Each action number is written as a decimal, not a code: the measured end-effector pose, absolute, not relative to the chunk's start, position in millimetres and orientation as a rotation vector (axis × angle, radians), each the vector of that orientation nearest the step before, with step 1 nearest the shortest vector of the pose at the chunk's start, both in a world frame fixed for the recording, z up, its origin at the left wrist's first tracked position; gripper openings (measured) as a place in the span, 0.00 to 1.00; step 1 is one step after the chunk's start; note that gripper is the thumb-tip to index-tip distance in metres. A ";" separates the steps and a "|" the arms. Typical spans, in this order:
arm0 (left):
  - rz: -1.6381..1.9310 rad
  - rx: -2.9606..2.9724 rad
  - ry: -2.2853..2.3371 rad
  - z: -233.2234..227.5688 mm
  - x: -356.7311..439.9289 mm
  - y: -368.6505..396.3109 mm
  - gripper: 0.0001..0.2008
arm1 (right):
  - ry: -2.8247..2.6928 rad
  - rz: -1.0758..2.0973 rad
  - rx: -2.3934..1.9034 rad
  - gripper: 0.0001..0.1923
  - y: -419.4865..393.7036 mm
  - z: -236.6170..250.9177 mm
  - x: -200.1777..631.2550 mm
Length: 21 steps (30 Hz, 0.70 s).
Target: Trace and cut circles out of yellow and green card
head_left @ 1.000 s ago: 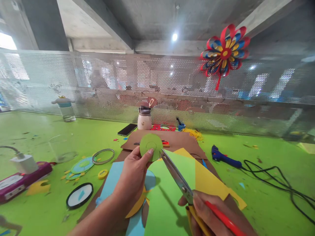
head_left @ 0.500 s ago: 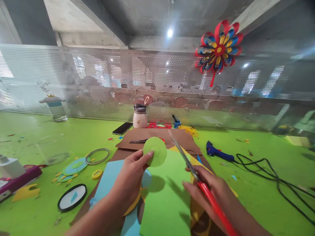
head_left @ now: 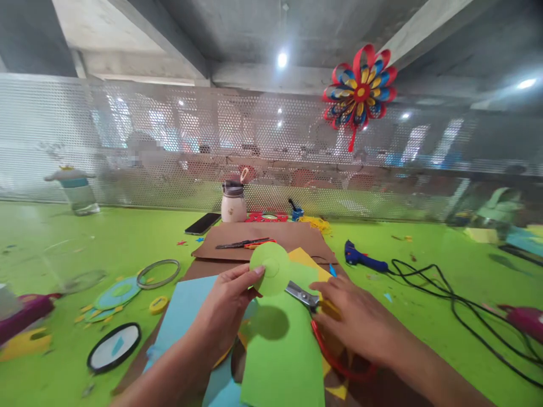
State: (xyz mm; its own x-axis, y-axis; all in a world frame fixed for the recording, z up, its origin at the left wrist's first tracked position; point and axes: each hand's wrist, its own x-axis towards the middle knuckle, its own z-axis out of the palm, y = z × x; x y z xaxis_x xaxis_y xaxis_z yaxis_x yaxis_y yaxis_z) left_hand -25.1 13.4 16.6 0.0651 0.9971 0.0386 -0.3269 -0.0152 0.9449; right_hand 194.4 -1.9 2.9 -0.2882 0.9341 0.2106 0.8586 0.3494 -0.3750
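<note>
My left hand pinches a round green paper disc at its left edge, thumb in front. A smaller circle is marked at the disc's middle. In my right hand is a pair of scissors with red handles, gripped near the pivot. The blades point left toward the disc's lower right edge, apart from it; the handles hang below my palm. Under both hands lies a green paper sheet, with the disc's shadow on it. Light blue paper and yellow paper stick out around the sheet.
Brown cardboard bears a craft knife. Rightward sit a blue glue gun and its black cable. To the left are a metal ring, a yellow tape roll and a black-rimmed oval. Behind stand a phone and a bottle.
The scissors have turned in my right hand: the blades pointed up and away, and now point left, lower down. My left hand still holds the disc. The view has shifted slightly right.
</note>
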 end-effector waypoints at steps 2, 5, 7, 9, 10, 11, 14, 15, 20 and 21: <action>1.154 1.029 0.888 14.4 -21.6 10.6 0.10 | -1.988 0.557 -1.461 0.15 -2.3 11.1 190.7; 1.029 1.078 0.929 8.0 -17.4 6.6 0.12 | -1.688 0.990 -1.214 0.17 -3.3 16.3 183.6; 0.963 1.134 0.924 4.4 -15.5 4.8 0.14 | -1.581 1.111 -1.131 0.14 -4.6 15.4 180.2; 0.929 1.204 0.914 3.7 -14.7 4.0 0.16 | -1.553 1.098 -1.093 0.13 -6.1 13.1 178.7; 0.930 1.236 0.916 4.7 -14.7 4.0 0.16 | -1.557 1.069 -1.076 0.15 -6.8 12.1 178.6; 0.941 1.256 0.922 6.4 -14.9 4.3 0.15 | -1.565 1.031 -1.064 0.16 -7.3 11.3 178.9; 1.037 1.246 0.970 13.5 -17.1 5.7 0.15 | -1.586 0.880 -1.049 0.12 -8.5 10.8 180.2; 1.057 1.240 0.981 15.4 -18.2 6.4 0.17 | -1.601 0.816 -1.053 0.11 -8.8 10.9 180.5; 0.938 1.242 0.860 15.0 -23.1 10.3 0.14 | -1.720 0.650 -1.084 0.12 -10.1 8.6 180.3; 0.923 1.240 0.835 13.7 -23.5 11.1 0.12 | -1.716 0.678 -1.083 0.12 -10.2 7.6 180.1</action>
